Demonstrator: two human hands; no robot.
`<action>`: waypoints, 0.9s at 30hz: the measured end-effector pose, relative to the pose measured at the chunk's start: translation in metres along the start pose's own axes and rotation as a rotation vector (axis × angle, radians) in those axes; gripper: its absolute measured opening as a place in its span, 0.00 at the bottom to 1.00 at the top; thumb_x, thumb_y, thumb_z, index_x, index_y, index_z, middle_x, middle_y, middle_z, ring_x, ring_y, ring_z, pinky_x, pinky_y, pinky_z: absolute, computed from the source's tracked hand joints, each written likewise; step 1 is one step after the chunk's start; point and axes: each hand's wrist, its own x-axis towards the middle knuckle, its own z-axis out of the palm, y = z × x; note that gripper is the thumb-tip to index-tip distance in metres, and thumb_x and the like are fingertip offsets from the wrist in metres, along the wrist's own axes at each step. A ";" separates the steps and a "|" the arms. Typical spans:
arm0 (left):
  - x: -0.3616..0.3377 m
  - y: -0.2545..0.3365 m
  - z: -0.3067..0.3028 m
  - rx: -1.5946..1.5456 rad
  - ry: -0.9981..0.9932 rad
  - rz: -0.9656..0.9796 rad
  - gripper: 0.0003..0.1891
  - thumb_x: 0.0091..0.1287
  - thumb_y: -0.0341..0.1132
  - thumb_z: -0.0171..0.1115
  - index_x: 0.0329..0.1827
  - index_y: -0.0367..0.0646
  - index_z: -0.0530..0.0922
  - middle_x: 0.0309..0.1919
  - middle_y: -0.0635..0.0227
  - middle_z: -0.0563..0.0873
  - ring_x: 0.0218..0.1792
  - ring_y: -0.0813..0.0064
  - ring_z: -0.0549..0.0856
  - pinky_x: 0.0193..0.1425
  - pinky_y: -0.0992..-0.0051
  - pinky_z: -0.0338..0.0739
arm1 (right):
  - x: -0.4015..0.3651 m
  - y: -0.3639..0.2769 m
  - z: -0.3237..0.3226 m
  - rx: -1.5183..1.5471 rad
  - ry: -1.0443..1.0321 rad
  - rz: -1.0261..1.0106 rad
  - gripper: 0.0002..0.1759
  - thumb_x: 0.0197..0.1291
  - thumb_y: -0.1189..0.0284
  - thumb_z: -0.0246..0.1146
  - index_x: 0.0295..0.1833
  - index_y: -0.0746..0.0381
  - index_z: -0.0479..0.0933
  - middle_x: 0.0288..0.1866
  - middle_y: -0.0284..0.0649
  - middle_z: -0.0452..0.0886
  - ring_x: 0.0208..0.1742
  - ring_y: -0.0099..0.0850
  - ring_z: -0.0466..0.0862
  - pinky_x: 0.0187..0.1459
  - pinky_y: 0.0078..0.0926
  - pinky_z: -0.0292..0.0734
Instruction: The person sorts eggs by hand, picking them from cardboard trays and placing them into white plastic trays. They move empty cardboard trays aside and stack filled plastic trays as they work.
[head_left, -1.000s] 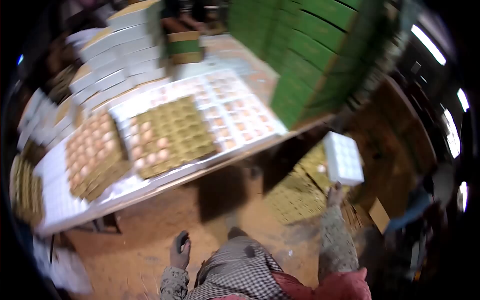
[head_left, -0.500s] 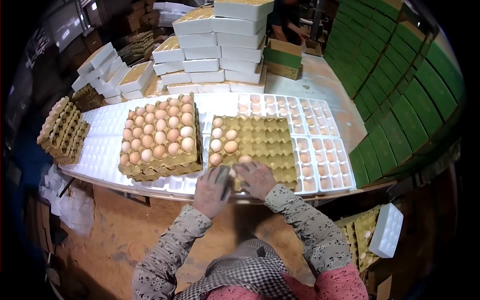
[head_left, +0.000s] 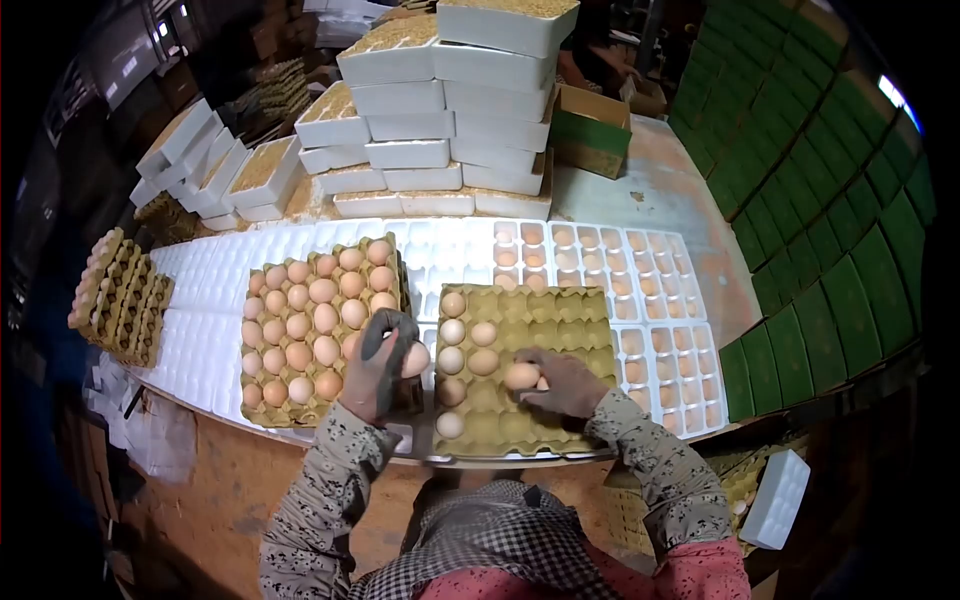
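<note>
My left hand (head_left: 372, 372), in a grey-palmed glove, is closed around a brown egg (head_left: 415, 360) at the right edge of the full stack of egg trays (head_left: 250, 345). My right hand (head_left: 570, 385) is closed on an egg (head_left: 521, 377), with part of a second egg visible against its fingers. It hangs over a partly filled pulp egg tray (head_left: 560, 315). Several eggs (head_left: 451, 360) sit in that tray's left column, and two stand in the column beside it. The tray's cups under my right hand are partly hidden.
White plastic trays (head_left: 200, 345) cover the table, those at right holding eggs (head_left: 680, 365). White foam boxes (head_left: 405, 98) are stacked behind, near an open green carton (head_left: 590, 130). Green boxes (head_left: 830, 230) wall the right side. More stacked egg trays (head_left: 120, 300) stand at far left.
My hands have come apart from the near edge of the partly filled tray. The left went up toward the full stack, the right up and rightward, each with egg in hand. The view has shifted.
</note>
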 end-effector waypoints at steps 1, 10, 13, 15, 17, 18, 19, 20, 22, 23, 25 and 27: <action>0.015 0.007 -0.013 0.144 -0.042 0.090 0.08 0.72 0.35 0.52 0.43 0.39 0.75 0.32 0.74 0.79 0.33 0.84 0.76 0.39 0.83 0.73 | 0.004 -0.003 -0.002 -0.003 0.005 0.007 0.31 0.52 0.59 0.68 0.61 0.54 0.69 0.56 0.45 0.74 0.51 0.42 0.80 0.50 0.37 0.76; 0.112 0.059 -0.052 0.084 -0.197 -0.005 0.11 0.71 0.38 0.57 0.40 0.38 0.79 0.32 0.70 0.84 0.31 0.81 0.80 0.33 0.81 0.75 | 0.052 -0.066 0.019 -0.575 0.121 0.143 0.27 0.47 0.58 0.70 0.55 0.51 0.76 0.61 0.47 0.67 0.58 0.44 0.75 0.55 0.40 0.74; 0.145 0.078 -0.081 0.064 -0.225 -0.063 0.13 0.71 0.40 0.56 0.41 0.37 0.78 0.33 0.68 0.83 0.33 0.81 0.81 0.34 0.81 0.76 | 0.066 -0.071 -0.014 -0.386 0.186 0.195 0.28 0.48 0.57 0.69 0.57 0.51 0.76 0.62 0.46 0.67 0.57 0.44 0.75 0.54 0.38 0.74; 0.180 0.067 -0.084 -0.046 -0.310 -0.038 0.13 0.70 0.40 0.56 0.43 0.38 0.77 0.35 0.68 0.82 0.34 0.81 0.81 0.35 0.81 0.76 | 0.098 -0.078 -0.037 -0.539 0.531 0.091 0.26 0.50 0.59 0.68 0.57 0.50 0.76 0.61 0.44 0.67 0.57 0.43 0.75 0.52 0.38 0.75; 0.201 0.066 -0.068 0.365 -0.463 0.028 0.09 0.66 0.33 0.59 0.45 0.39 0.75 0.39 0.69 0.78 0.39 0.79 0.80 0.43 0.79 0.76 | 0.151 -0.064 -0.047 -0.684 0.464 0.080 0.25 0.51 0.60 0.67 0.57 0.50 0.76 0.60 0.44 0.69 0.56 0.43 0.76 0.51 0.38 0.76; 0.219 0.048 -0.063 0.580 -0.483 0.136 0.11 0.63 0.33 0.60 0.46 0.39 0.75 0.38 0.67 0.78 0.39 0.77 0.80 0.44 0.78 0.76 | 0.179 -0.040 -0.046 -0.821 0.395 0.066 0.24 0.52 0.61 0.67 0.57 0.50 0.76 0.58 0.44 0.70 0.55 0.43 0.77 0.51 0.38 0.76; 0.236 0.031 -0.056 0.794 -0.494 0.246 0.13 0.60 0.32 0.61 0.46 0.38 0.75 0.38 0.66 0.78 0.39 0.75 0.80 0.45 0.77 0.76 | 0.216 0.023 -0.027 -0.536 0.427 0.020 0.22 0.53 0.62 0.66 0.56 0.49 0.77 0.54 0.43 0.73 0.52 0.40 0.79 0.49 0.39 0.77; 0.238 0.027 -0.045 0.920 -0.509 0.240 0.15 0.59 0.34 0.61 0.47 0.38 0.75 0.38 0.62 0.79 0.40 0.71 0.80 0.47 0.74 0.76 | 0.222 0.012 -0.031 -0.756 0.137 0.047 0.23 0.54 0.62 0.65 0.57 0.49 0.76 0.54 0.43 0.74 0.51 0.40 0.80 0.50 0.38 0.76; 0.244 0.010 -0.030 1.102 -0.557 0.216 0.17 0.57 0.36 0.60 0.48 0.39 0.76 0.39 0.57 0.79 0.43 0.62 0.80 0.50 0.68 0.75 | 0.227 -0.009 -0.041 -0.962 -0.171 0.067 0.23 0.55 0.61 0.64 0.58 0.49 0.75 0.53 0.44 0.75 0.51 0.39 0.81 0.50 0.38 0.76; 0.248 0.004 -0.024 1.159 -0.593 0.202 0.18 0.56 0.38 0.59 0.49 0.39 0.76 0.39 0.54 0.80 0.45 0.58 0.79 0.52 0.65 0.74 | 0.228 -0.012 -0.044 -0.794 -0.056 0.099 0.26 0.55 0.61 0.64 0.61 0.49 0.73 0.54 0.44 0.75 0.52 0.39 0.81 0.51 0.38 0.76; 0.253 -0.010 -0.010 1.303 -0.627 0.005 0.22 0.56 0.40 0.57 0.53 0.41 0.74 0.50 0.51 0.76 0.51 0.53 0.78 0.58 0.64 0.72 | 0.235 -0.010 -0.053 -0.486 0.192 0.128 0.32 0.55 0.59 0.64 0.66 0.50 0.67 0.56 0.43 0.75 0.55 0.39 0.80 0.55 0.37 0.74; 0.260 -0.037 0.000 1.429 -0.676 -0.142 0.25 0.56 0.42 0.58 0.56 0.42 0.73 0.55 0.51 0.73 0.54 0.51 0.77 0.59 0.64 0.72 | 0.250 -0.005 -0.052 -0.447 0.292 0.159 0.33 0.55 0.58 0.65 0.65 0.52 0.66 0.56 0.43 0.75 0.56 0.39 0.80 0.56 0.38 0.73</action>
